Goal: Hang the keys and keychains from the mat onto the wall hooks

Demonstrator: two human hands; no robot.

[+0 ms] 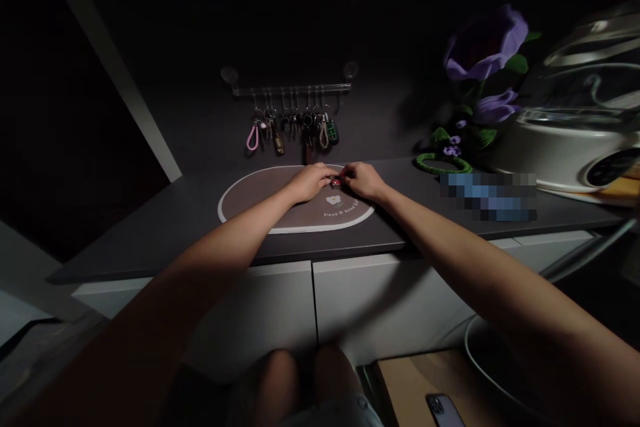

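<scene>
Left hand (311,183) first, around mid-frame, fingers bent by the small red thing (337,183), which is dead centre over the brown mat (260,200). Looks light and stiff, maybe slick, so I'd pinch its edges. Right hand (365,181) is just right, fingertips bunched. Can't tell if either's really gripping.

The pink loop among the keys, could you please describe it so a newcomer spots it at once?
Above the oval mat, a clear rail on the wall holds a row of keys. At the row's left end hangs the pink loop; the braided loop is beige.
</scene>
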